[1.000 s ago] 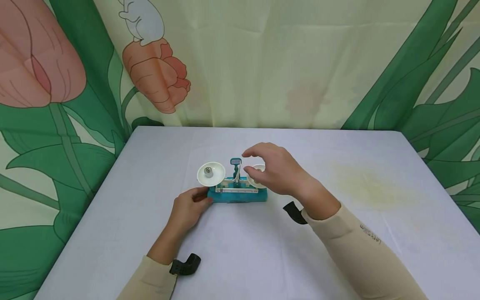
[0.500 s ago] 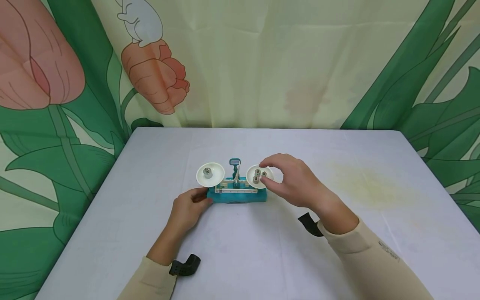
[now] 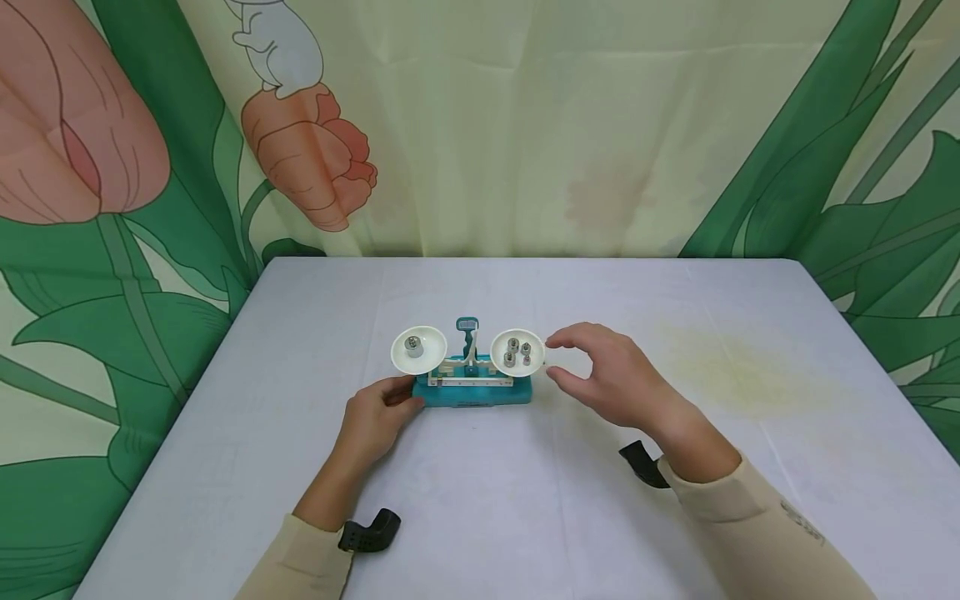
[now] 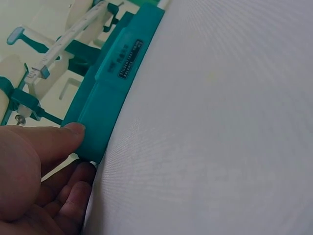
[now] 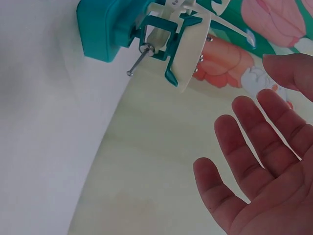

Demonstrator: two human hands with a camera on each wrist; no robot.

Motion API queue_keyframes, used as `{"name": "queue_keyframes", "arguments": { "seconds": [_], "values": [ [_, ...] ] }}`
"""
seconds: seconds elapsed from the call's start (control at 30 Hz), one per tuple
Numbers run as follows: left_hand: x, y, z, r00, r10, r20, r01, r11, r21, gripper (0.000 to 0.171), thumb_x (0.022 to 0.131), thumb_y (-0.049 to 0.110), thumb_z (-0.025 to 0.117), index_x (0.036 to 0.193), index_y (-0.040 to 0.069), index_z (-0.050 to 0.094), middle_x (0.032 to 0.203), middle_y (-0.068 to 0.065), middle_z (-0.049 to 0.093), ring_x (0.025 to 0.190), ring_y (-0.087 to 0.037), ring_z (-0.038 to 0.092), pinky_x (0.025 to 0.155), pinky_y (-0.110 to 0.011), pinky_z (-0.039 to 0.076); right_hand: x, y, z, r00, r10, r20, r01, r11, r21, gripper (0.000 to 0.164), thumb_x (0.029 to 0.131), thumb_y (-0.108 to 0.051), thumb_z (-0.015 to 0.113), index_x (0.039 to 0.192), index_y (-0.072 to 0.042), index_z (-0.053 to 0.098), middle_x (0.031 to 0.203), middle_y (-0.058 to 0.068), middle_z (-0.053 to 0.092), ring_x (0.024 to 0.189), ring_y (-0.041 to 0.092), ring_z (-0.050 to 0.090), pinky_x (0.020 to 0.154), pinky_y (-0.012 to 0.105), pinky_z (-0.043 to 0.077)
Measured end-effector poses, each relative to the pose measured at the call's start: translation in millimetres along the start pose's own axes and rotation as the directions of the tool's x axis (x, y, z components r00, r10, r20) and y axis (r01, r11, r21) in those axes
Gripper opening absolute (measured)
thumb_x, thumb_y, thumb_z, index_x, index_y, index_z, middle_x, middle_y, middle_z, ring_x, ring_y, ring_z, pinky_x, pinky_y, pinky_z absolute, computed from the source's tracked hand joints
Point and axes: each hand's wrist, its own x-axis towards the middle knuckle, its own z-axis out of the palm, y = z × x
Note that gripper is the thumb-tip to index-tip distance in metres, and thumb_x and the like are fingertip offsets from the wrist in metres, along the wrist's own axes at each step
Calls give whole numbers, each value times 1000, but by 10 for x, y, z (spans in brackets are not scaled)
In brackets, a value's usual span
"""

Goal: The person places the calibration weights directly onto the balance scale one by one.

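A teal balance scale [image 3: 472, 394] stands on the white-covered table. One metal weight [image 3: 413, 346] sits in its white left pan [image 3: 402, 360]. Several small metal weights [image 3: 510, 358] stand in the white right pan [image 3: 534, 365]. My left hand [image 3: 377, 419] holds the left end of the base. In the left wrist view, its thumb [image 4: 73, 137] lies on the teal housing and the other fingers are at the end of the base. To the right of the right pan is my right hand [image 3: 618, 379], its fingers apart and holding nothing; the right wrist view shows the bare palm [image 5: 279, 205].
The white tablecloth [image 3: 480, 517] spreads around the scale and has a yellowish stain on the right. Behind the table hangs a curtain [image 3: 525, 125] printed with a carrot, a rabbit and leaves. A black strap [image 3: 371, 531] is on the left wrist.
My right hand has moved right and down, away from above the right pan, and the weights there are now in sight. My left hand has stayed at the base.
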Motion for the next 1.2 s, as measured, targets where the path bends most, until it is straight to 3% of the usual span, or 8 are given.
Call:
{"name": "queue_keyframes", "arguments": {
  "seconds": [0.67,1.2],
  "values": [
    [26,-14,11,1000,-9,-3,9,1000,12,43,91,17,73,129,-1,65,123,-16,68,114,-31,65,95,-45,53,-193,155,22,995,101,19,-100,995,-18,30,89,-15,74,117,-4,69,117,8,68,108,30,63,92,51,51],
    [13,-18,-8,999,-28,-16,29,999,35,44,92,17,72,132,0,63,123,-17,68,116,-32,63,95,-47,52,-337,245,66,990,134,-31,-135,991,-12,29,88,-12,75,115,-4,70,112,7,69,102,29,64,90,50,51]
  ]
}}
